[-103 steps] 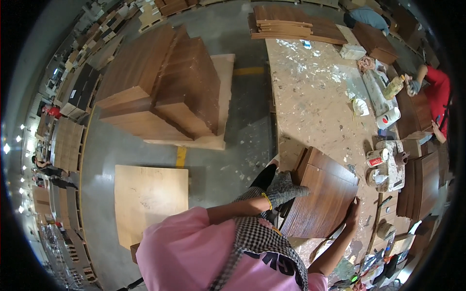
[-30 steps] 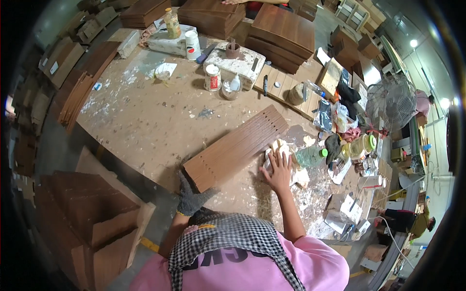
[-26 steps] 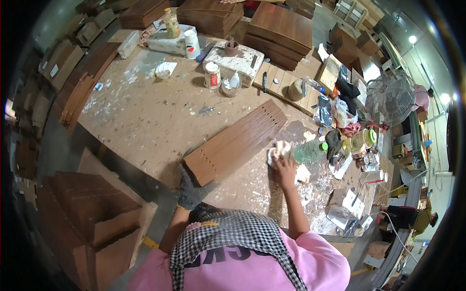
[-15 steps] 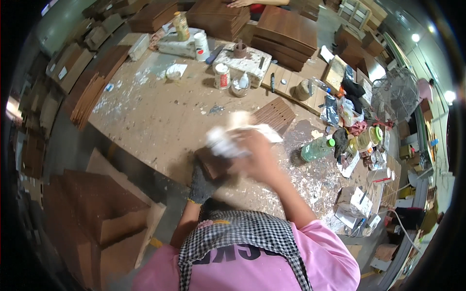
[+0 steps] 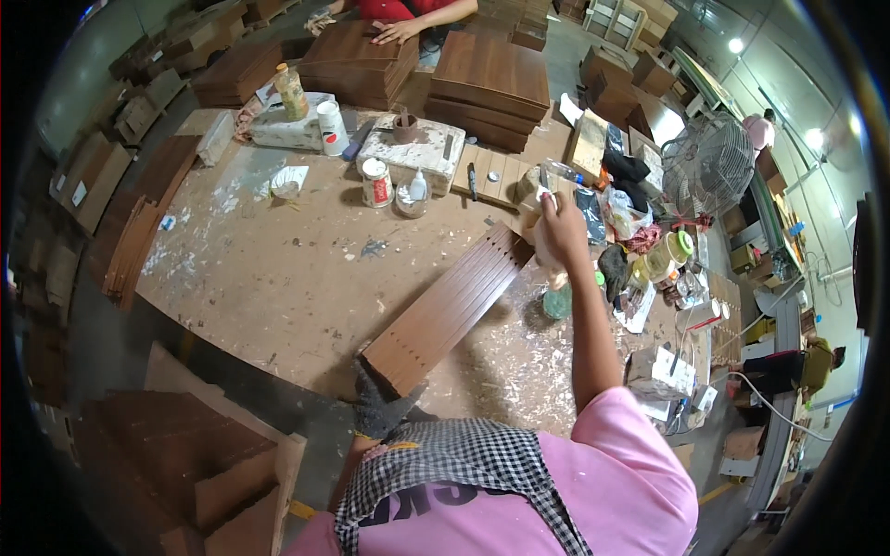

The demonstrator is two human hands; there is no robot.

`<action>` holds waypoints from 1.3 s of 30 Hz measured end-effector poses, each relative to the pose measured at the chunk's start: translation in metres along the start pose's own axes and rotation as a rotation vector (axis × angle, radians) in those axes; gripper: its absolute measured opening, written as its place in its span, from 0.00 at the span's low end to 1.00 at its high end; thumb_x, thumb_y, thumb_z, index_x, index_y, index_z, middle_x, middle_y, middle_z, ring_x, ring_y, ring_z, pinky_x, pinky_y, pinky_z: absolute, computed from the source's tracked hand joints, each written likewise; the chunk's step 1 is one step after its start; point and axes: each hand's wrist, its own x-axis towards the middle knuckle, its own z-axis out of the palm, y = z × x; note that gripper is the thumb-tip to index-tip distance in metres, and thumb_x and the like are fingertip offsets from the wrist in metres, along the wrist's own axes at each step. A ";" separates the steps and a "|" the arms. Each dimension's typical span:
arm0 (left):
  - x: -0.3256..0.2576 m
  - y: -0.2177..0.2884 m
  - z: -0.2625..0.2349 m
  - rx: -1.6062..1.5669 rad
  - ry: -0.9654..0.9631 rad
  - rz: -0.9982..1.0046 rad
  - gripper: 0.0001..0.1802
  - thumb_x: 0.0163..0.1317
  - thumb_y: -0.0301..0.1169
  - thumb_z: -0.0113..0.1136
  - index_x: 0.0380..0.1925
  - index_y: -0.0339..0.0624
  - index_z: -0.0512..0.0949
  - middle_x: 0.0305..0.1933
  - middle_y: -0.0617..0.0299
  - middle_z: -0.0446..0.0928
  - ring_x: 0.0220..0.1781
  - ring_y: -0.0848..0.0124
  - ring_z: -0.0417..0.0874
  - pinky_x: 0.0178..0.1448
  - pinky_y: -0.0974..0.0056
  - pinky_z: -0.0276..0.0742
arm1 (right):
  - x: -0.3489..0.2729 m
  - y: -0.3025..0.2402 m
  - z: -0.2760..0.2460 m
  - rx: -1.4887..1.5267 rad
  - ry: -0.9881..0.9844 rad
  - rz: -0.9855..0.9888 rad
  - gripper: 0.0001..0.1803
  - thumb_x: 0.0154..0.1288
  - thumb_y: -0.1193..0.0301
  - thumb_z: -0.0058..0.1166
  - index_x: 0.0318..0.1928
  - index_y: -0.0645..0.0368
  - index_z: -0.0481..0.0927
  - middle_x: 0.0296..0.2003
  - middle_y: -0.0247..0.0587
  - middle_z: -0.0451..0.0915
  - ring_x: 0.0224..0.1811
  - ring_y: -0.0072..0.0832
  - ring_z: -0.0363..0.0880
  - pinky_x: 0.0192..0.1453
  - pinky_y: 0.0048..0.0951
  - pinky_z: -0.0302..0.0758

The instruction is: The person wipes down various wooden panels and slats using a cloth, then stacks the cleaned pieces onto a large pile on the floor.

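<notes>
A long brown wooden board (image 5: pixel 450 310) with dark grooves and rows of small holes lies slanted from my near left to the far right. My left hand (image 5: pixel 382 405), in a dark grey glove, grips its near end; its fingertips are partly hidden under the board. At arm's length, beside the board's far end, my bare right hand (image 5: pixel 564 227) is closed on a pale rag (image 5: pixel 547 248), which hangs below the fingers. Just under that rag, a green bottle (image 5: pixel 557 304) is partly hidden by my forearm.
The worktable (image 5: pixel 250 259) is spattered with paint. Stacked brown panels (image 5: pixel 491 83) stand at its back, where a person in red rests a hand (image 5: pixel 397 30). White cans (image 5: pixel 377 183), a small squeeze bottle (image 5: pixel 418 185), plastic bags and jars (image 5: pixel 667 255) crowd the far and right sides.
My right hand has swept with the rag from the board's near end to beyond its far end. My view has shifted, and more of the person in red shows.
</notes>
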 end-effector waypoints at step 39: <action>0.012 0.018 -0.012 0.191 0.199 0.061 0.70 0.30 0.31 0.86 0.70 0.42 0.45 0.65 0.48 0.61 0.64 0.52 0.65 0.74 0.49 0.62 | -0.098 0.176 0.002 -0.075 0.358 -0.363 0.31 0.46 0.75 0.69 0.54 0.55 0.75 0.52 0.47 0.76 0.46 0.51 0.75 0.50 0.47 0.74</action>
